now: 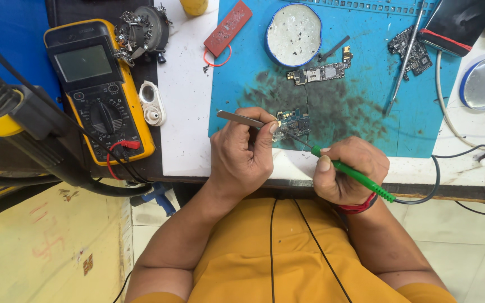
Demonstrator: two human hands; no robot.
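Observation:
My left hand (241,154) pinches metal tweezers (237,118) whose tips rest on a small blue circuit board (294,123) lying on the blue work mat (366,90). In my right hand (346,168) I grip a green-handled soldering iron (350,174); its thin tip points left and touches the same board. Both hands sit at the near edge of the mat, close together.
A yellow multimeter (99,84) lies on the left, with a hot-air handle (7,112) beside it. On the mat lie another circuit board (321,73), a round tin (294,35), a red block (228,27) and a second pair of tweezers (404,62). Cables run on the right.

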